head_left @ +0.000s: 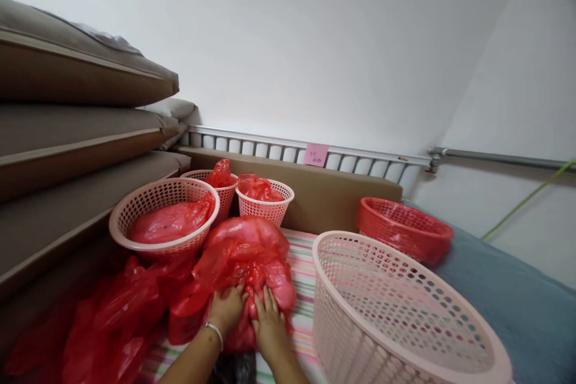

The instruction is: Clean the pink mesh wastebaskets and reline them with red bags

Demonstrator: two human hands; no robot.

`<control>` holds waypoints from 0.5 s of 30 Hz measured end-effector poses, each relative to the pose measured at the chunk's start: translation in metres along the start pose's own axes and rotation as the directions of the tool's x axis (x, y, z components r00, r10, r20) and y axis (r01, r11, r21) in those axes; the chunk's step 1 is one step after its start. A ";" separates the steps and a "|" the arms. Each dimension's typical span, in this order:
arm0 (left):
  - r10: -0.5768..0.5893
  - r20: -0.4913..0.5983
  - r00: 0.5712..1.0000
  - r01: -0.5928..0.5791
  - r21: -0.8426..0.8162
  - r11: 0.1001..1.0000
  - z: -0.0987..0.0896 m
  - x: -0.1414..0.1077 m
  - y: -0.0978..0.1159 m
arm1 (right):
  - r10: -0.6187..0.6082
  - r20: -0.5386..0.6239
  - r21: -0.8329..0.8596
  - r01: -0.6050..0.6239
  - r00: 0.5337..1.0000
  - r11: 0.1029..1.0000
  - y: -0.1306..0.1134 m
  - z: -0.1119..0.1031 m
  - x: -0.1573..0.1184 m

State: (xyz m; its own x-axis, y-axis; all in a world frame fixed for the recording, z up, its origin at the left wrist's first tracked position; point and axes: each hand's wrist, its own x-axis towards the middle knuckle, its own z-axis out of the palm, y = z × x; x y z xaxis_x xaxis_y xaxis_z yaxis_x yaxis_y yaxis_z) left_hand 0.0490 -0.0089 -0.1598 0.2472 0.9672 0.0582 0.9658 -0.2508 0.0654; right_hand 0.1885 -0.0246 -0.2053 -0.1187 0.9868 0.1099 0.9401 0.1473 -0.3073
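Note:
A full red plastic bag (252,240), bulging with something pink inside, lies on a striped cloth in front of me. My left hand (228,307), with a pale bracelet at the wrist, rests on the bag's near side, its fingers stretched forward and slightly apart. Beside it, my right hand (269,319) presses on the same bag with fingers spread. What the bag holds cannot be made out. To its left lie loose red plastic bags (112,318). A large pale pink basket (405,306) with nothing in it stands right of my hands.
Behind the bag stand a pink basket (120,234) and two smaller baskets, (265,210) all holding red bags. A red basket (405,228) is at the right on a blue surface. Stacked cushions (81,126) rise at the left. A radiator (270,149) lines the wall.

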 end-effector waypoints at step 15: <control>0.001 0.018 1.000 -0.001 -0.014 1.000 0.012 0.006 -0.013 | -0.044 -0.061 0.190 0.055 0.997 0.980 0.001 -0.022 -0.020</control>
State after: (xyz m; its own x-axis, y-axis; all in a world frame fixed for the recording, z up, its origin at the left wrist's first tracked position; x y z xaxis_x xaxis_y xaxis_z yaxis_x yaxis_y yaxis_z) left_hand 0.0384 0.0004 -0.1723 0.2495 0.9675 0.0404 0.9645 -0.2520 0.0789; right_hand 0.1989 -0.0461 -0.1868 -0.1401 0.9734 0.1810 0.8544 0.2112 -0.4747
